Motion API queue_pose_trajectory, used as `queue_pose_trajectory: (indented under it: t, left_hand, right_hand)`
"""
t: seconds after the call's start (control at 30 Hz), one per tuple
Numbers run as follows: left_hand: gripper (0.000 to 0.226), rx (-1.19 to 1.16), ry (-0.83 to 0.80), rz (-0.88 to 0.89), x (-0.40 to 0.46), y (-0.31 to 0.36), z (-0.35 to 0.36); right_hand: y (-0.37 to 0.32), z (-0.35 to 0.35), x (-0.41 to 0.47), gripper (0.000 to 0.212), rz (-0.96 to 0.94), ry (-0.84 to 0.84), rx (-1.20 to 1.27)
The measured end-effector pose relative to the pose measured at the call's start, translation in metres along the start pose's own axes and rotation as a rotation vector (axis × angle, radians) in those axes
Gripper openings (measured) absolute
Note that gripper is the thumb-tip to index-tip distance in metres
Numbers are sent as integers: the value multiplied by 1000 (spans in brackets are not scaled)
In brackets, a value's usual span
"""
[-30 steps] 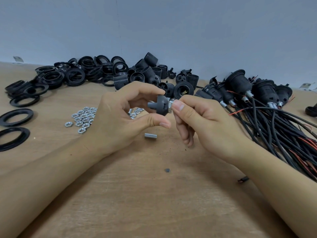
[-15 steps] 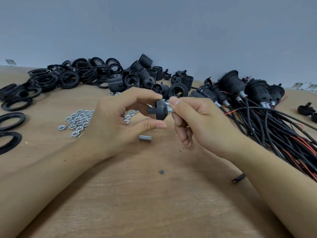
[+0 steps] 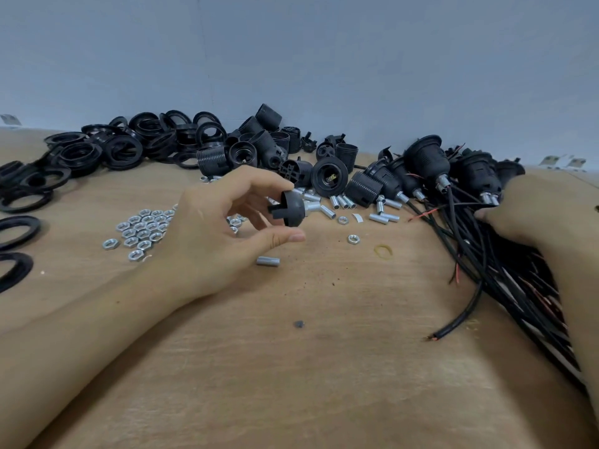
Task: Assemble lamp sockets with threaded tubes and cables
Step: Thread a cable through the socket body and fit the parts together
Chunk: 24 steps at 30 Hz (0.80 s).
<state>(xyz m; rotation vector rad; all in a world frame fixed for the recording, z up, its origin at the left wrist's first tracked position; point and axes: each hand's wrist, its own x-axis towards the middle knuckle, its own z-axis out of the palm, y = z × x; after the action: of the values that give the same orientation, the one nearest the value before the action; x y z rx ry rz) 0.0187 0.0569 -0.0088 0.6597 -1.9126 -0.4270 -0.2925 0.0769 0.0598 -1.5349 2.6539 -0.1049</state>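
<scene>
My left hand point(image 3: 207, 241) holds a black socket cap point(image 3: 291, 209) between thumb and fingertips, a little above the table. A short silver threaded tube point(image 3: 312, 207) sticks out of the cap's right side. My right hand point(image 3: 531, 215) lies far right on the bundle of black cables point(image 3: 486, 273), thumb touching the wires. Its fingers are hidden, so a grip cannot be judged. One loose tube point(image 3: 268, 261) lies on the wood below the cap.
Silver nuts point(image 3: 142, 228) lie left of my hand, and more tubes point(image 3: 343, 202) behind the cap. Black rings point(image 3: 123, 150) and socket bodies point(image 3: 259, 147) pile up at the back. Assembled sockets point(image 3: 428, 163) sit at the cables' top. A cable end point(image 3: 453, 325) sticks out.
My right hand has let go of the tube at the cap and moved right onto the cable bundle. My left hand still holds the cap with the tube in it.
</scene>
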Motion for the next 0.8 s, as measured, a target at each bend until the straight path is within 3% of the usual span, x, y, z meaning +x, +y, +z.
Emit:
queue_pose_trajectory:
  t: [0.07, 0.37, 0.6, 0.67, 0.8]
  left_hand:
    - [42, 12, 3, -3, 0, -1, -1]
    - [45, 34, 0, -25, 0, -3, -2]
    - [44, 43, 1, -19, 0, -2, -1]
    - [45, 51, 3, -22, 0, -2, -1]
    - [42, 45, 10, -22, 0, -1, -2]
  right_hand:
    - [5, 5, 6, 47, 0, 27, -76]
    - [12, 9, 16, 53, 86, 61, -70]
    - [16, 9, 20, 35, 42, 97, 14]
    - [16, 8, 23, 14, 26, 243, 182]
    - [14, 6, 17, 35, -27, 720, 700]
